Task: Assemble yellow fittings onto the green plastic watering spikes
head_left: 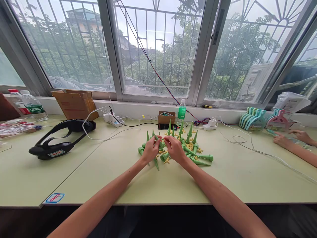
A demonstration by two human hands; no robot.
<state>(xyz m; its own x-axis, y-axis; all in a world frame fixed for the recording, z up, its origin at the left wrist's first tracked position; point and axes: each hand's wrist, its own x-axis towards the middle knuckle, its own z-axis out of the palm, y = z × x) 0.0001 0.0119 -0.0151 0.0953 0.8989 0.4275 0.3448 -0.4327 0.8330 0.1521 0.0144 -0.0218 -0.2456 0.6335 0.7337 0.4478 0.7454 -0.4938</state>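
Two bare hands met close together over the table (111, 172), fingertips near each other, the person's own body at 6 o'clock. The left hand (150, 151) was curled and appeared to grip one green spike (161, 144); its wide end sat at the 2 o'clock side of that hand, in the gap between the two. The spike's long axis seemed to run from a tip near 11 o'clock to the wide end near 5, facing the right hand (175, 150), though fingers hid much of it. The right hand, just beside that end at 3 o'clock from the left, had thumb and fingertips drawn together; whether they pinched a small part could not be told. Yellow pieces (189, 145) lay scattered at 2 o'clock from the right hand, among upright green cones (189, 133), so the right was the nearer to them. A lying cone (206, 157) pointed its wide end toward 3 o'clock.
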